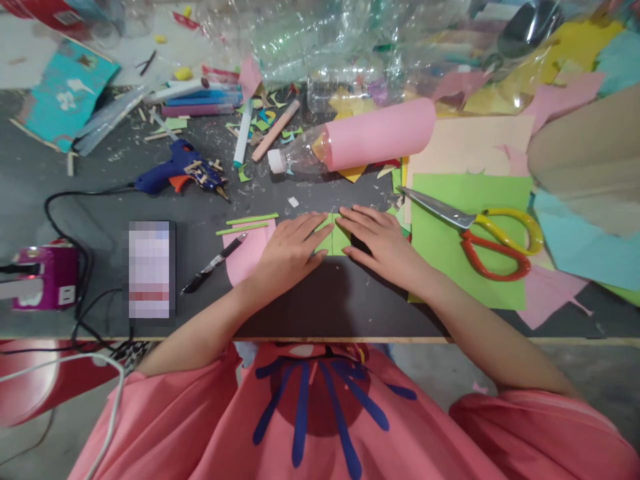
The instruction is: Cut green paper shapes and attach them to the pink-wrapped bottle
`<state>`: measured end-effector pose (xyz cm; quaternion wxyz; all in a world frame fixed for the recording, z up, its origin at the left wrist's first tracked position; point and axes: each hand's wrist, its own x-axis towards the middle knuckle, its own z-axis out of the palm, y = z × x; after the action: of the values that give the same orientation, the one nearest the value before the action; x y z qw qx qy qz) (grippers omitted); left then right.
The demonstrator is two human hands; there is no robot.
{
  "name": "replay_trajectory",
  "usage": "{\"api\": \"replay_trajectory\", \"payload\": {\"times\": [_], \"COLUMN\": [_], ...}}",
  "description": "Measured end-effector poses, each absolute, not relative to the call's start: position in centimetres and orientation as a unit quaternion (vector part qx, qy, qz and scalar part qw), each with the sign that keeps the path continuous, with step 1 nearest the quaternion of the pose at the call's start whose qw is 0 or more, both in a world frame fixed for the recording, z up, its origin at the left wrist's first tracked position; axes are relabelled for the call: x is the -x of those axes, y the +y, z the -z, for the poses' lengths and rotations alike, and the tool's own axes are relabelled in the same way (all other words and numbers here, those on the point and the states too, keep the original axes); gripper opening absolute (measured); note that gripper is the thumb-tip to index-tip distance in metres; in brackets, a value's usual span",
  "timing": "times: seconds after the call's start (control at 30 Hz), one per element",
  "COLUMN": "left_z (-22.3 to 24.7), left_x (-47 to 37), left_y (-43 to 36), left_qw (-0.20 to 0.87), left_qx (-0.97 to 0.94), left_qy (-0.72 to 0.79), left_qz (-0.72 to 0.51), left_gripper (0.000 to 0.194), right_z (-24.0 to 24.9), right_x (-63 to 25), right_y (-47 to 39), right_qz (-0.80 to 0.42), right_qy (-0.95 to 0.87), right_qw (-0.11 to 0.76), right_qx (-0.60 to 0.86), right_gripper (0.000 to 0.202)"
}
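Note:
A small piece of light green paper [341,235] with a line down its middle lies flat on the dark table between my hands. My left hand [295,245] rests palm down on its left part, fingers stretched out. From the other side my right hand [377,241] lies over its right part, fingers spread. Both palms cover the paper's ends. Just left of my left hand are a pink paper piece [240,257], thin green strips [253,219] and a black pen [215,263].
Scissors [470,220] lie on a green sheet [450,280] to the right. A pink-wrapped plastic bottle [380,137] lies beyond my hands. At left are a blue glue gun [180,167] with its cord, a phone [149,270] and a purple box [47,277]. Clear bottles [300,33] crowd the back.

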<state>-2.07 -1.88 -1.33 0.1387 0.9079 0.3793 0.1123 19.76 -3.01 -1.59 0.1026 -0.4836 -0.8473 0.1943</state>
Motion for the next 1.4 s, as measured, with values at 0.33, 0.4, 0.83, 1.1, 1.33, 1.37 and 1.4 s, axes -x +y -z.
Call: {"api": "replay_trajectory", "payload": {"times": [0.33, 0.4, 0.83, 1.1, 1.33, 1.37, 1.4], "left_z": [1.3, 1.25, 1.02, 1.01, 1.03, 1.03, 1.03], "left_x": [2.1, 2.07, 1.95, 1.73, 1.74, 1.74, 1.76], "left_y": [-1.89, -1.94, -2.25, -2.47, -2.39, -2.38, -2.38], "left_qw": [0.151, 0.152, 0.135, 0.126, 0.13, 0.13, 0.13], "left_qx": [-0.907, -0.906, -0.912, -0.912, -0.912, -0.912, -0.912], "left_qy": [0.377, 0.38, 0.375, 0.381, 0.381, 0.381, 0.381], "left_qz": [-0.111, -0.108, -0.094, -0.08, -0.084, -0.083, -0.082], "left_gripper": [0.037, 0.037, 0.039, 0.04, 0.039, 0.039, 0.039], "right_z": [1.35, 1.31, 1.59, 1.62, 1.42, 1.45, 1.5], "right_x": [-19.86, -19.88, -20.23, -20.19, -20.23, -20.26, -20.28], "right_y": [-2.77, -2.73, -2.62, -2.62, -2.6, -2.6, -2.61], "right_qz": [-0.204, -0.208, -0.21, -0.176, -0.201, -0.201, -0.199], "right_qy": [-0.847, -0.847, -0.85, -0.862, -0.883, -0.886, -0.887], "right_qw": [0.09, 0.088, 0.107, 0.176, 0.171, 0.171, 0.176], "right_qx": [0.483, 0.482, 0.471, 0.441, 0.387, 0.382, 0.378], "right_gripper": [0.043, 0.044, 0.043, 0.029, 0.026, 0.025, 0.024]}}
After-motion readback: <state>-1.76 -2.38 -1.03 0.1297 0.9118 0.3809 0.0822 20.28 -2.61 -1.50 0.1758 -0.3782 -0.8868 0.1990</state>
